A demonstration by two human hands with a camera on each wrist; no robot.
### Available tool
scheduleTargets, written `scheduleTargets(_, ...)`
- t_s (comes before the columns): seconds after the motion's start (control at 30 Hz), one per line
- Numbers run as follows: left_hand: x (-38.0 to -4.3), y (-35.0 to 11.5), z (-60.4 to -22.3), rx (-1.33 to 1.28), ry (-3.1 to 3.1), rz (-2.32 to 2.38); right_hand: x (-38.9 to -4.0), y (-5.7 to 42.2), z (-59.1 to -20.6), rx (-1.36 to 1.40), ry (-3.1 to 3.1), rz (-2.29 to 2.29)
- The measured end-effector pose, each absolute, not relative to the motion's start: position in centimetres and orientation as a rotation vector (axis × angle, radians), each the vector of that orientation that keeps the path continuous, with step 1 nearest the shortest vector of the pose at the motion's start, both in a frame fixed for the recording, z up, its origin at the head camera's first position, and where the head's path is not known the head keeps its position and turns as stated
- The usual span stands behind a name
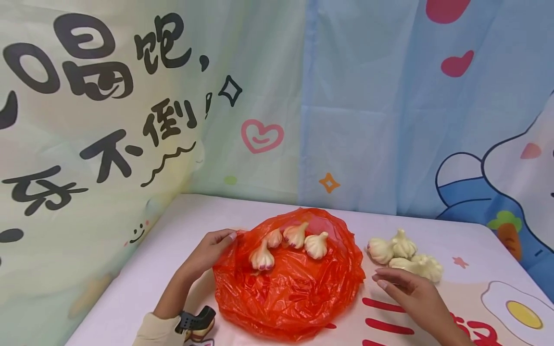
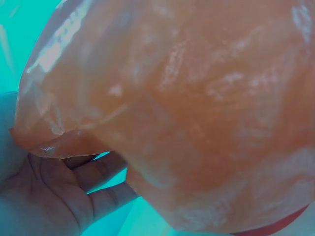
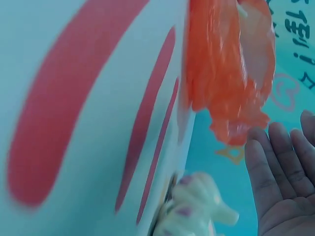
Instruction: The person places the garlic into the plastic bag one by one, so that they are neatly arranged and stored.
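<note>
1. Four garlic bulbs (image 1: 295, 236) sit in the red plastic bag (image 1: 290, 298), which I find around the middle of the bench (image 1: 186, 216), nearing its far edge.
2. I see the left hand (image 1: 209, 252) pinching the bag's left rim, I judge to keep the mouth spread.
3. The right hand (image 1: 417, 298) grips nothing, fingers extended near the bag's right rim.
4. More bulbs (image 1: 404, 245) cluster toward the far right corner, probably for easy reach.
</note>
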State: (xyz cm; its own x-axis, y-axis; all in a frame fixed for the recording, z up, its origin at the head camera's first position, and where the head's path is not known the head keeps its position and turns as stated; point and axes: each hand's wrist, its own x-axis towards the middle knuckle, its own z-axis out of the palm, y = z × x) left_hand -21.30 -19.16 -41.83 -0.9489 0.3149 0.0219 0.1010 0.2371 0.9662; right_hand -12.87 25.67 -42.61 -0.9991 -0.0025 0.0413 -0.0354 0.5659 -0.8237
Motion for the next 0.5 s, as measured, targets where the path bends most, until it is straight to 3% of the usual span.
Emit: scheduleTargets(0.5,-21.2,-19.1,-41.9,0.410,2.339,1.797,-12.4,30.0,-43.2,-0.223,-2.792,1.180)
